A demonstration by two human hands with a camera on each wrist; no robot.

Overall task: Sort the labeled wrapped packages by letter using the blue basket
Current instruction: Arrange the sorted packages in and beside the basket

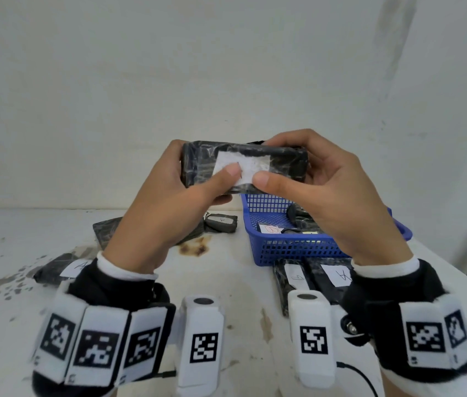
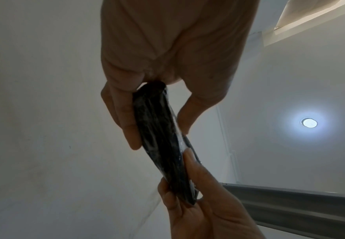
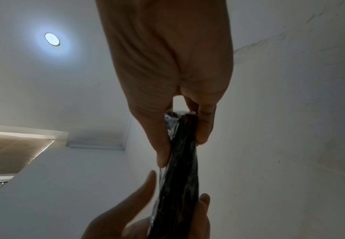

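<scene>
Above the stained white table [image 1: 146,285], left hand [image 1: 166,202] and right hand [image 1: 338,196] both grip one black film-wrapped package [image 1: 281,163], thumbs pinching its white label [image 1: 252,164]. Five more packages lie on the table; the blue mesh plastic basket [image 1: 289,247], far right, holds others.

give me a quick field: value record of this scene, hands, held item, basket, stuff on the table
held item: black wrapped package with a white label, raised above the table
label letter: covered by both thumbs, cannot tell
left hand: grips the package's left end, thumb on the label
right hand: grips the package's right end, thumb at the label's edge
blue basket: on the table at right, holds a package labelled B
in front of basket: two packages, one labelled A
table left: package labelled A, two more dark packages behind
</scene>
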